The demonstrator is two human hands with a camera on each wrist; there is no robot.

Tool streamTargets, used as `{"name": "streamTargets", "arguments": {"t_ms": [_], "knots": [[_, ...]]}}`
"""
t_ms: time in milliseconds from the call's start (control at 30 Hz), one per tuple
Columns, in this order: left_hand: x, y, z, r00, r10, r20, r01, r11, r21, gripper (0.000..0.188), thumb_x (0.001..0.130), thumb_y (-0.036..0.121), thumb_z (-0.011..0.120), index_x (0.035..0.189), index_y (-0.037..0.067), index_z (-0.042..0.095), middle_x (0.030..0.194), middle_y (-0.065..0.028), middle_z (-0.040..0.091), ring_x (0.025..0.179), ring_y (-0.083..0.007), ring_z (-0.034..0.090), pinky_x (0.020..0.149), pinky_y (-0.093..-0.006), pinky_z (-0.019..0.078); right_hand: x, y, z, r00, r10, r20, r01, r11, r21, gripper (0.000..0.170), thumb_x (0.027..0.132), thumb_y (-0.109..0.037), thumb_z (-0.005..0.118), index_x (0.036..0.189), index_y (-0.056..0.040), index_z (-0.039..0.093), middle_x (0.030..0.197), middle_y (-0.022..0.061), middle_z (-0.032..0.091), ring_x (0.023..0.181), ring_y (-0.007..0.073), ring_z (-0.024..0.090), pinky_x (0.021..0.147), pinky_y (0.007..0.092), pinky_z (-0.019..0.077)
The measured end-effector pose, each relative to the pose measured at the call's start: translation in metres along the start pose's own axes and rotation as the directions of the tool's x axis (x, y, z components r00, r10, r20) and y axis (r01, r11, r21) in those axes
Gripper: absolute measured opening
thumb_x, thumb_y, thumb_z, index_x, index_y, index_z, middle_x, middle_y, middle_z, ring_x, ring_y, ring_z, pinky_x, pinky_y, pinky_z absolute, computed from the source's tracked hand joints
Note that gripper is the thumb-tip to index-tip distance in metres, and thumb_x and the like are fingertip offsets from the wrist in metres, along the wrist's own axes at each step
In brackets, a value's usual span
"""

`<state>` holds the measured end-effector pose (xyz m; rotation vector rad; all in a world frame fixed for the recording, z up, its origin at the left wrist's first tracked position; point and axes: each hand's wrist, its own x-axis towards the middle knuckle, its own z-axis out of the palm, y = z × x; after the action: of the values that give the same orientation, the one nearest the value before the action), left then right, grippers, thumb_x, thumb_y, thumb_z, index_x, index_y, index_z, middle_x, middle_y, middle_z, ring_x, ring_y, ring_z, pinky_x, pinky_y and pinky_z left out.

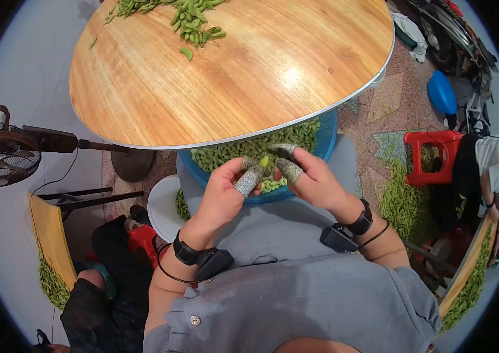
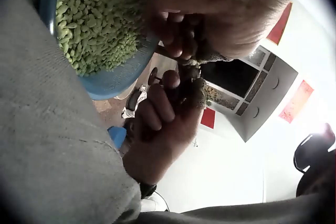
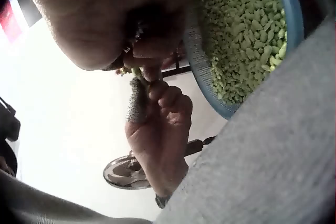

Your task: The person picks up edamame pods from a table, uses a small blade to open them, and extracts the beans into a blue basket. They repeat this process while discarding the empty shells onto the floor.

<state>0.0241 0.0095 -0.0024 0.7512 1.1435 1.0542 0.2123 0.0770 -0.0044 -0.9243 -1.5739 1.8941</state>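
Note:
Grey speckled covers wrap the thumbs and some fingers of both hands. In the head view my left hand (image 1: 224, 187) pinches a green soybean pod (image 1: 265, 161) between thumb and fingers. From the other side my right hand (image 1: 321, 183) meets it, its thumb and curled forefinger at the pod's end. The hands are close together over a blue basin (image 1: 330, 132) heaped with green pods (image 1: 226, 156). Paler shelled beans (image 1: 273, 185) lie at its near side. The right wrist view shows the pod (image 3: 138, 73) between the fingertips of both hands, partly hidden by them.
A round wooden table (image 1: 249, 76) overhangs the basin's far side, with loose pods (image 1: 190, 23) on it. A white tub (image 1: 164, 203) stands left of my lap. A fan (image 1: 5, 150), a red stool (image 1: 431, 156) and floor pods (image 1: 399, 203) lie around; other people sit at both sides.

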Motion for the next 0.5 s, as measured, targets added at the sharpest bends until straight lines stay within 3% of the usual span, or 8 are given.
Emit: {"name": "streamTargets", "arguments": {"t_ms": [33, 67, 167, 200, 367, 433, 467, 500], "knots": [[-0.001, 0.000, 0.000, 0.998, 0.054, -0.026, -0.054, 0.998, 0.026, 0.014, 0.089, 0.003, 0.055, 0.103, 0.001, 0.060, 0.086, -0.0006, 0.062, 0.073, -0.0059, 0.055, 0.064, -0.0205, 0.0461, -0.003, -0.005, 0.001, 1.000, -0.012, 0.018, 0.014, 0.995, -0.101, 0.037, 0.094, -0.013, 0.045, 0.131, -0.0064, 0.047, 0.070, -0.0042, 0.057, 0.050, 0.0033, 0.043, 0.045, 0.0187, 0.0350], [-0.001, -0.001, -0.001, 0.998, 0.058, -0.022, -0.057, 0.998, 0.028, 0.014, 0.089, 0.003, 0.055, 0.103, 0.001, 0.060, 0.086, -0.0006, 0.062, 0.073, -0.0059, 0.055, 0.064, -0.0205, 0.0461, -0.010, -0.018, 0.002, 0.994, 0.071, 0.085, -0.051, 0.974, -0.223, 0.041, 0.093, -0.010, 0.040, 0.133, -0.0059, 0.043, 0.074, -0.0011, 0.061, 0.051, 0.0049, 0.046, 0.047, 0.0198, 0.0388], [-0.002, -0.003, -0.002, 0.995, 0.104, 0.004, -0.104, 0.986, 0.129, 0.017, 0.089, 0.003, 0.057, 0.105, 0.000, 0.060, 0.088, 0.0008, 0.062, 0.076, -0.0052, 0.055, 0.067, -0.0207, 0.0462, -0.012, -0.015, 0.003, 0.994, 0.004, 0.107, 0.028, 0.955, -0.296, 0.042, 0.092, -0.009, 0.039, 0.133, -0.0054, 0.043, 0.076, 0.0011, 0.062, 0.052, 0.0055, 0.049, 0.047, 0.0214, 0.0403], [-0.003, -0.002, 0.000, 0.992, 0.128, -0.009, -0.126, 0.985, 0.117, 0.017, 0.088, 0.003, 0.058, 0.105, 0.000, 0.060, 0.088, 0.0012, 0.062, 0.077, -0.0057, 0.055, 0.069, -0.0214, 0.0465, -0.012, -0.024, 0.005, 0.996, 0.049, 0.080, -0.025, 0.962, -0.274, 0.026, 0.085, -0.007, 0.044, 0.109, 0.0013, 0.052, 0.077, 0.0100, 0.064, 0.072, 0.0196, 0.063, 0.066, 0.0319, 0.0496], [-0.005, -0.002, 0.004, 0.987, 0.148, -0.059, -0.136, 0.976, 0.170, 0.019, 0.087, 0.004, 0.060, 0.105, -0.001, 0.061, 0.086, -0.0004, 0.063, 0.079, -0.0068, 0.055, 0.070, -0.0235, 0.0470, -0.011, -0.013, 0.004, 0.996, 0.001, 0.089, 0.024, 0.960, -0.277, 0.026, 0.084, -0.004, 0.045, 0.108, 0.0012, 0.053, 0.076, 0.0102, 0.063, 0.071, 0.0192, 0.063, 0.066, 0.0317, 0.0496], [-0.003, -0.010, -0.001, 0.961, 0.274, -0.042, -0.238, 0.893, 0.381, 0.016, 0.085, 0.006, 0.061, 0.100, -0.001, 0.062, 0.081, -0.0025, 0.062, 0.072, -0.0075, 0.053, 0.065, -0.0239, 0.0460, -0.011, -0.014, 0.004, 0.996, 0.015, 0.092, 0.011, 0.961, -0.275, 0.026, 0.083, -0.003, 0.045, 0.107, 0.0009, 0.054, 0.076, 0.0101, 0.062, 0.071, 0.0185, 0.062, 0.066, 0.0317, 0.0496], [-0.003, -0.007, -0.002, 0.961, 0.274, -0.041, -0.238, 0.893, 0.381, 0.016, 0.085, 0.006, 0.061, 0.100, -0.001, 0.062, 0.081, -0.0025, 0.062, 0.072, -0.0075, 0.053, 0.065, -0.0239, 0.0460, -0.011, -0.016, 0.005, 0.995, 0.028, 0.092, -0.004, 0.968, -0.251, 0.026, 0.083, -0.003, 0.046, 0.108, 0.0007, 0.054, 0.076, 0.0083, 0.062, 0.070, 0.0175, 0.061, 0.065, 0.0313, 0.0494], [-0.004, -0.003, -0.002, 0.944, 0.330, -0.010, -0.269, 0.786, 0.556, 0.015, 0.084, 0.007, 0.062, 0.097, -0.001, 0.062, 0.079, -0.0031, 0.061, 0.068, -0.0088, 0.052, 0.062, -0.0247, 0.0453, -0.011, -0.017, 0.006, 0.995, 0.041, 0.093, -0.019, 0.974, -0.228, 0.026, 0.084, -0.003, 0.047, 0.108, 0.0005, 0.055, 0.077, 0.0064, 0.062, 0.069, 0.0166, 0.060, 0.065, 0.0309, 0.0492]]}}
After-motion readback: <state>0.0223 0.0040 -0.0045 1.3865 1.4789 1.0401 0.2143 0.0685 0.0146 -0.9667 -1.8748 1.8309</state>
